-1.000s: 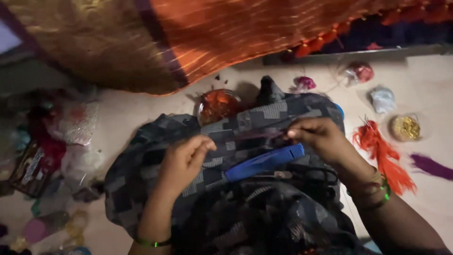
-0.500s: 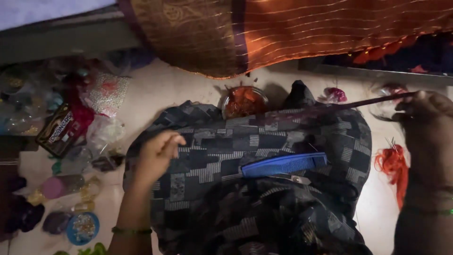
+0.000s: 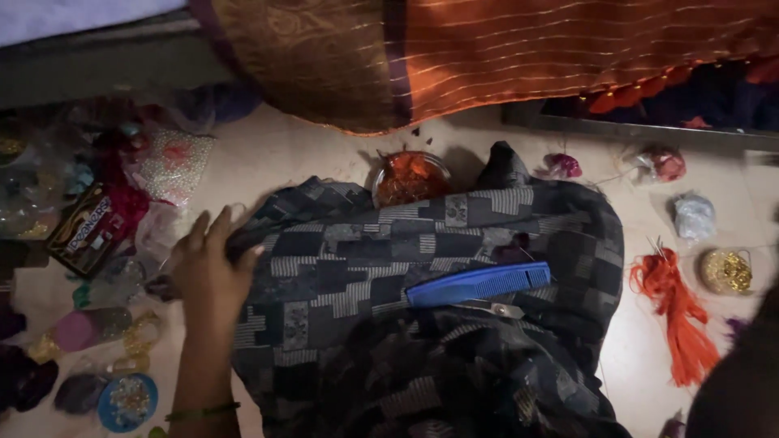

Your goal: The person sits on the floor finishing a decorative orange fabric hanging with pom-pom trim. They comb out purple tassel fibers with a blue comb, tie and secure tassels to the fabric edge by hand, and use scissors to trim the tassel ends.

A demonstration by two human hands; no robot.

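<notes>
Resting flat, left hand (image 3: 213, 272) touches patterned cloth's (image 3: 422, 316) left edge — comb (image 3: 479, 284) apart.

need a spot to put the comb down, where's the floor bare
Bare floor lies between the bead packets and the orange bowl, and between the dark cloth and orange threads. The far left past the left hand is crowded.

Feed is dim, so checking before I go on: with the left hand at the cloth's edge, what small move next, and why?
Probably smooth the patterned cloth flat with the left hand, which rests open on its rumpled left edge. The blue comb lies on the cloth, so keep the stroke gentle. The right hand's state cannot be told.
</notes>
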